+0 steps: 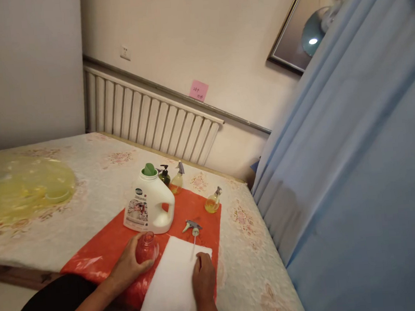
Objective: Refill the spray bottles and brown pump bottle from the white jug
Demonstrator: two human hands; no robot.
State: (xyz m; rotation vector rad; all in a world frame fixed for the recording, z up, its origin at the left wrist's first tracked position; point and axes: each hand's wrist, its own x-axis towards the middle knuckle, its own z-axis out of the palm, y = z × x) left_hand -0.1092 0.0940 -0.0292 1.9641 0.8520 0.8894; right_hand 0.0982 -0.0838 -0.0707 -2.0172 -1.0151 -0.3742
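My left hand [131, 260] is wrapped around a small, clear pink bottle [147, 250] with an open neck, held upright over the red plastic sheet [102, 242]. My right hand [203, 278] is closed above the white cloth [171, 279]; what its fingers grip, if anything, is hidden. Just beyond those fingers lies a grey and white spray trigger head [192, 228], its thin tube pointing down across the cloth. Behind the pink bottle stands a big white jug [150, 204] with a handle and a green cap piece [149, 169] in its mouth.
Behind the jug are a dark green pump bottle [165, 177] and a clear spray bottle [177, 181]. Another spray bottle [212, 201] with yellow liquid stands right. A yellow see-through plastic item [21, 186] lies left on the flowered bed cover [245, 249]. Blue curtain [352, 152] borders the right.
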